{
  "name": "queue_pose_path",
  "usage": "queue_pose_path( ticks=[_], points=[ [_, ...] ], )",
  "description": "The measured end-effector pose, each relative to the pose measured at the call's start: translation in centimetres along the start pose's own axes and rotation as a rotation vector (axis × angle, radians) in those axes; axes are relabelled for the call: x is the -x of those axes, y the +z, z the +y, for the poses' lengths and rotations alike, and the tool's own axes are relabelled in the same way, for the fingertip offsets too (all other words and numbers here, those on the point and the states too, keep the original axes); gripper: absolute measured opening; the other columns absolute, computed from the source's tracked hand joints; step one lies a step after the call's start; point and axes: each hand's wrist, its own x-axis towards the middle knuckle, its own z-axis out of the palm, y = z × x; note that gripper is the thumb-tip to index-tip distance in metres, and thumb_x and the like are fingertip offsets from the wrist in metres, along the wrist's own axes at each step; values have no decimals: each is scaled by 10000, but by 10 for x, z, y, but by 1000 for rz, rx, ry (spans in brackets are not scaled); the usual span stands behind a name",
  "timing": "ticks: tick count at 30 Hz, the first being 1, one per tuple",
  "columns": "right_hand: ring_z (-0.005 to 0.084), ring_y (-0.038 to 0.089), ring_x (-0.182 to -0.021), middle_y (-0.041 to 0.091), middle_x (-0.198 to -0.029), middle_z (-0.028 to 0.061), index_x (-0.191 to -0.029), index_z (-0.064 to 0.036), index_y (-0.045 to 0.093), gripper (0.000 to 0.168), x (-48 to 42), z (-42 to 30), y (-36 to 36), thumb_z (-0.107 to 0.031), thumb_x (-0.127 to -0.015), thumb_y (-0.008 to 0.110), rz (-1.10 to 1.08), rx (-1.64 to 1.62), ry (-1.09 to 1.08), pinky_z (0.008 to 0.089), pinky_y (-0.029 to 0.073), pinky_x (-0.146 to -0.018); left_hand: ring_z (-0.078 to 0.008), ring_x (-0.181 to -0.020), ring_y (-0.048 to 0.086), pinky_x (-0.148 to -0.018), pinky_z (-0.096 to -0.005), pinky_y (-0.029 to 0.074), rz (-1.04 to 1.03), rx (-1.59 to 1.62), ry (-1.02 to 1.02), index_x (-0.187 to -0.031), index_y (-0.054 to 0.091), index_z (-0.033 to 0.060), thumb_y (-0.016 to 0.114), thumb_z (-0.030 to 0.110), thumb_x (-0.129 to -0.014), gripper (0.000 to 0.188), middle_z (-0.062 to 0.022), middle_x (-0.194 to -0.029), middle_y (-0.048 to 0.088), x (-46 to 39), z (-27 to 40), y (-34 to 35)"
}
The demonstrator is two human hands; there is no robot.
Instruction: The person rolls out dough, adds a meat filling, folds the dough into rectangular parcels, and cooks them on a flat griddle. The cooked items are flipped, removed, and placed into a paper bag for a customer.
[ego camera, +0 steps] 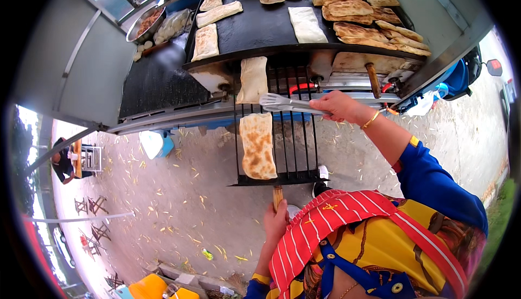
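Observation:
My left hand (275, 222) grips the wooden handle (278, 196) of a black metal grill rack (299, 148), pulled out from beneath the griddle. On its left side lie two flatbreads: a browned one (258, 146) nearer me and a paler one (252, 80) farther in, partly under the griddle's edge. Metal tongs (291, 103) are in my right hand (334, 105), reaching leftward across the rack. Their blurred tips are over the gap between the two breads; whether they touch either one I cannot tell.
Above the rack, the black griddle (260, 24) carries a white dough piece (307, 25), several pale breads at left and stacked browned flatbreads (350, 9) at right. A bowl of filling (147, 24) and bagged dough balls (173, 26) stand left. Another wooden handle (372, 80) juts out below the griddle.

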Motion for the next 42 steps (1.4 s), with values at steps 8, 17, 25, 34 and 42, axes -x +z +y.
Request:
queue_pose_path(
  ticks=[8, 17, 25, 34, 42],
  points=[
    [125, 422, -411, 510, -547, 40, -657, -36, 595, 565, -59, -18, 42, -547, -897, 633, 122, -229, -66, 305, 320, -389, -84, -467, 462, -443, -271, 370, -1, 28, -13, -851, 545, 36, 625, 362, -948, 349, 4, -579, 513, -3, -7, 0],
    [81, 395, -437, 531, -577, 24, -712, -48, 625, 457, -71, -40, 29, -462, -896, 687, 148, -307, -75, 264, 278, -391, -84, -477, 474, -448, -272, 374, 10, 12, -27, -886, 565, 27, 630, 387, -947, 371, -2, -588, 527, 4, -1, 1],
    [100, 408, -407, 518, -527, 18, -704, -20, 665, 479, 88, -69, -48, -458, -896, 680, 136, 439, 19, 293, 292, -384, -79, -463, 485, -425, -254, 373, -106, 110, 29, -891, 535, 30, 612, 372, -963, 357, -3, -601, 526, -5, -9, -6],
    [270, 655, -621, 635, -586, 108, -627, -38, 680, 468, 114, -132, 30, -448, -844, 617, 7, 1429, -135, 433, 517, -633, -102, -456, 465, -435, -267, 411, -229, 106, 184, -921, 503, 32, 575, 333, -984, 315, -24, -623, 510, -7, -10, -3],
    [195, 585, -579, 600, -652, 78, -862, -4, 709, 479, 130, -209, 77, -475, -888, 624, -17, 1113, 1, 339, 481, -535, -95, -459, 466, -428, -253, 403, -254, 169, 175, -932, 505, 32, 579, 293, -982, 275, -25, -630, 513, -12, -11, -7]
  ],
)
